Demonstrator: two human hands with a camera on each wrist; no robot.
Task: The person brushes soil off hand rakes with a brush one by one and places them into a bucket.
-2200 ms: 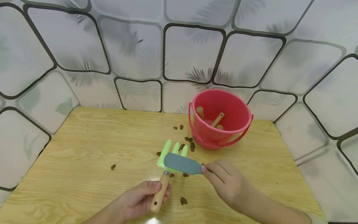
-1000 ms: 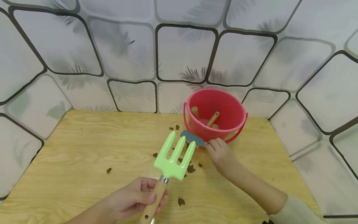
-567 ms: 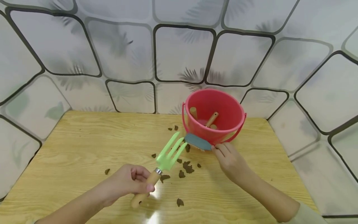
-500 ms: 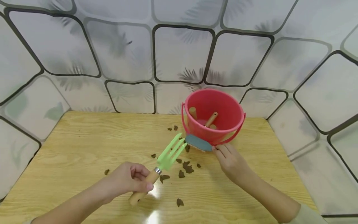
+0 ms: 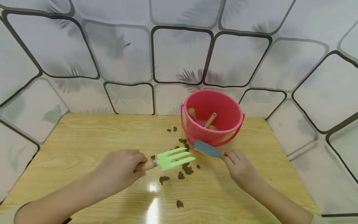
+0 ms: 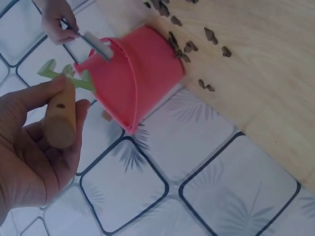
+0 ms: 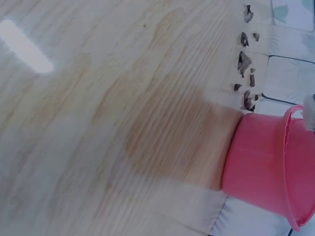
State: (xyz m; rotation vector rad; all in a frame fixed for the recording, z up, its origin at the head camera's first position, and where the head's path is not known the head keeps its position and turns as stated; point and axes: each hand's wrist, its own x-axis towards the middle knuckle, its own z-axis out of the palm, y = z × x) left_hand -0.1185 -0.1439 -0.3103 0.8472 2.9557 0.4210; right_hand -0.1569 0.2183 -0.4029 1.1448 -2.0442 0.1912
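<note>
In the head view my left hand [image 5: 123, 166] grips the wooden handle of a hand fork [image 5: 170, 158] with light green tines. The fork lies nearly level above the table, tines pointing right, and the back of the hand faces up. My right hand [image 5: 240, 169] pinches the handle end of a grey-blue brush [image 5: 207, 148], held in front of the bucket. In the left wrist view the brush [image 6: 98, 46] shows pale bristles. Brown flakes [image 5: 187, 169] lie scattered beneath and around the tines. The right wrist view shows no hand, only a brush corner at its edge.
A pink bucket [image 5: 202, 134] stands at the back right of the wooden table [image 5: 112, 133], with several wooden handles inside and its handle hanging down in front. More flakes [image 5: 180, 203] lie nearer the front edge. A patterned wall covering [image 5: 181, 53] rises behind and at both sides.
The brush has moved from over the tines back to the bucket's front, then slightly toward the right. My left hand has turned over, swinging the fork from pointing away to pointing right.
</note>
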